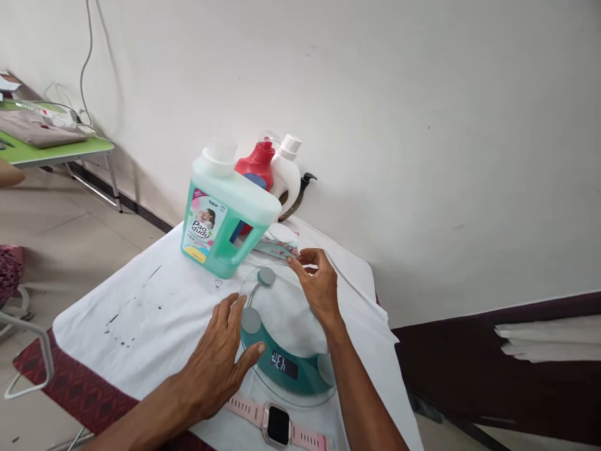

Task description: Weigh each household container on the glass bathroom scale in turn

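Note:
A round clear-glass digital scale (277, 294) with a teal section and a lit display lies on the white cloth. My left hand (218, 357) is at its left edge, fingers spread and thumb over the teal part. My right hand (322, 285) is over the far right rim, fingers curled with a gap to the thumb and nothing visible held. Just beyond its fingertips lies a small patterned box (280, 243). A green detergent jug (220, 213) stands upright behind the scale. In front of the scale rests a smartwatch (277, 426) with a pink strap.
Behind the jug, near the wall, stand a red bottle (258, 164), a white bottle (287, 175) and a dark pump bottle (300, 194). A green table (70, 150) with a pink bag is at far left. Part of another person's arm (10, 174) shows there.

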`<state>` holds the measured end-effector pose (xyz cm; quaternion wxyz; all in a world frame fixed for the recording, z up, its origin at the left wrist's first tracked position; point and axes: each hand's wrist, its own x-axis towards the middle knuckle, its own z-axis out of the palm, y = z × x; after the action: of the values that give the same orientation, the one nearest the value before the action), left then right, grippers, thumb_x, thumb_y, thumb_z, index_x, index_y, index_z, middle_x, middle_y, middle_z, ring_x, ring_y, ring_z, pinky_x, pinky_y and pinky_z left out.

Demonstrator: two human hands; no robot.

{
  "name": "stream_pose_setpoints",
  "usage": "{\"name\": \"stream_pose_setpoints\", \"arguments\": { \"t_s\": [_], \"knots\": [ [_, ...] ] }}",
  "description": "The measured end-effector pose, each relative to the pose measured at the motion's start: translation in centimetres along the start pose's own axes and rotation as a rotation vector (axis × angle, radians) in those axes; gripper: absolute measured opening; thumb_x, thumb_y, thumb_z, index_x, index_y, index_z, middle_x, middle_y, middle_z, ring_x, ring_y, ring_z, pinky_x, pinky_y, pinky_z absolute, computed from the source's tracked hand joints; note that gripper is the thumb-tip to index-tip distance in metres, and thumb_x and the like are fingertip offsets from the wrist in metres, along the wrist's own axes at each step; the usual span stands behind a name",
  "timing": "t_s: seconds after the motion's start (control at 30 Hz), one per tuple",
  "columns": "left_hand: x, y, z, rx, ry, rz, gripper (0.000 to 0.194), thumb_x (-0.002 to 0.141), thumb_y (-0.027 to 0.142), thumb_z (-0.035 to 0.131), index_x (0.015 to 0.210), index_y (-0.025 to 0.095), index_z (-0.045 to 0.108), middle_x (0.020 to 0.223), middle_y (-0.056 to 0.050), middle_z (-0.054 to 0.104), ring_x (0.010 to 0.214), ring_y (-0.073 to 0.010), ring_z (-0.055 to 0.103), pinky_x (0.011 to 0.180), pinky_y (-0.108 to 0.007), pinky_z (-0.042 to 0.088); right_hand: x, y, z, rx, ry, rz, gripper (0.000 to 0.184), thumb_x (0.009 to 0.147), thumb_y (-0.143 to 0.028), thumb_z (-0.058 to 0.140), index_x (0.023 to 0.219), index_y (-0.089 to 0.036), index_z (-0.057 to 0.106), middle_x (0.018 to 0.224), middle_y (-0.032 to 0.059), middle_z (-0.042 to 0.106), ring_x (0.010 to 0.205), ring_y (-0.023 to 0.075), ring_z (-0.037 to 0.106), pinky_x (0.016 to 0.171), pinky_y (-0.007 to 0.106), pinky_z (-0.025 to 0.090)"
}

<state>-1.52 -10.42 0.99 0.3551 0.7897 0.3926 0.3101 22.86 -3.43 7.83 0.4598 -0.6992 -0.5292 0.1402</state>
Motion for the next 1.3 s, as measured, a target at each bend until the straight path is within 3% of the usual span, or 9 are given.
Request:
{"name": "stream_pose_setpoints", "arguments": {
  "t_s": [0.13, 0.33, 0.43, 0.57, 0.8, 0.93, 1.1, 1.2, 1.3],
  "knots": [
    [3.7, 0.1, 0.4, 0.085, -0.048, 0.014, 0.067, 0.107, 0.056, 0.047, 0.158, 0.015, 0.033, 0.158, -0.025, 0.042, 0.153, -0.0434, 0.04, 0.12, -0.071, 0.04, 2.1, 3.2, -1.1, -0.266, -0.092, -0.03, 0.077, 0.067, -0.065, 0.085, 0.125, -0.023, 0.058, 0.133, 0.0171, 0.064, 0.129, 0.0376, 0.057, 0.105, 0.056, 0.05],
    [7.7, -1.8, 1.7, 0.049, -0.031, 0.011, 0.059, 0.108, 0.052, 0.046, 0.153, 0.016, 0.036, 0.154, -0.022, 0.045, 0.148, -0.0385, 0.046, 0.121, -0.067, 0.041, 9.6, 3.1, 2.5, -0.51, -0.311, -0.11, 0.114, 0.062, -0.054, 0.094, 0.155, -0.024, 0.036, 0.165, 0.022, 0.037, 0.154, 0.0442, 0.032, 0.116, 0.064, 0.038],
    [8.0, -2.3, 1.6, -0.028, -0.039, -0.009, 0.055, 0.109, 0.05, 0.044, 0.154, 0.019, 0.034, 0.153, -0.018, 0.046, 0.148, -0.0333, 0.047, 0.125, -0.061, 0.04, 13.2, 3.3, 4.2, -0.541, -0.449, -0.112, 0.11, 0.057, -0.057, 0.096, 0.148, -0.023, 0.045, 0.156, 0.0222, 0.049, 0.146, 0.047, 0.041, 0.11, 0.066, 0.041],
    [7.9, -2.0, 1.6, -0.071, -0.055, -0.003, 0.056, 0.109, 0.051, 0.046, 0.157, 0.023, 0.032, 0.154, -0.016, 0.045, 0.149, -0.0322, 0.047, 0.126, -0.06, 0.04, 15.0, 4.3, 4.5, -0.541, -0.538, -0.107, 0.088, 0.055, -0.051, 0.097, 0.128, -0.022, 0.058, 0.126, 0.0153, 0.069, 0.117, 0.0405, 0.063, 0.097, 0.056, 0.05],
    [7.8, -2.4, 2.8, -0.05, -0.009, 0.032, 0.053, 0.11, 0.048, 0.046, 0.156, 0.025, 0.033, 0.155, -0.016, 0.043, 0.149, -0.034, 0.047, 0.124, -0.062, 0.042, 11.8, 5.0, 3.7, -0.572, -0.359, -0.17, 0.064, 0.07, -0.046, 0.09, 0.12, -0.023, 0.058, 0.123, 0.0115, 0.07, 0.117, 0.034, 0.062, 0.096, 0.047, 0.051],
    [7.7, -2.8, 3.0, -0.027, 0.005, 0.056, 0.054, 0.109, 0.049, 0.047, 0.156, 0.025, 0.034, 0.156, -0.017, 0.043, 0.148, -0.0354, 0.048, 0.122, -0.063, 0.044, 9.9, 4.9, 2.4, -0.59, -0.215, -0.156, 0.06, 0.074, -0.046, 0.087, 0.118, -0.021, 0.055, 0.123, 0.0166, 0.068, 0.118, 0.0372, 0.06, 0.096, 0.05, 0.05],
    [7.8, -2.8, 2.7, -0.047, -0.007, 0.057, 0.058, 0.109, 0.055, 0.044, 0.154, 0.021, 0.035, 0.152, -0.019, 0.045, 0.147, -0.0355, 0.048, 0.124, -0.063, 0.041, 6.1, 3.8, -3.0, -0.538, -0.038, -0.208, 0.065, 0.065, -0.054, 0.093, 0.108, -0.025, 0.055, 0.108, 0.013, 0.07, 0.104, 0.0369, 0.064, 0.088, 0.048, 0.05],
    [8.1, -3.0, 2.5, -0.083, 0.003, 0.031, 0.059, 0.109, 0.059, 0.04, 0.152, 0.02, 0.038, 0.148, -0.019, 0.048, 0.143, -0.0348, 0.052, 0.122, -0.062, 0.043, 2.2, 2.7, -6.8, -0.516, -0.106, -0.289, 0.066, 0.065, -0.068, 0.088, 0.104, -0.026, 0.056, 0.1, 0.0082, 0.07, 0.095, 0.0321, 0.065, 0.081, 0.043, 0.05],
    [8.5, -3.1, 2.5, -0.113, 0.005, -0.022, 0.063, 0.108, 0.062, 0.034, 0.149, 0.015, 0.041, 0.144, -0.021, 0.051, 0.136, -0.0336, 0.058, 0.118, -0.061, 0.046, -1.8, 2.1, -8.8, -0.533, -0.228, -0.267, 0.066, 0.066, -0.073, 0.086, 0.1, -0.025, 0.057, 0.091, 0.005, 0.068, 0.086, 0.0281, 0.064, 0.074, 0.039, 0.048]
  ]
}}
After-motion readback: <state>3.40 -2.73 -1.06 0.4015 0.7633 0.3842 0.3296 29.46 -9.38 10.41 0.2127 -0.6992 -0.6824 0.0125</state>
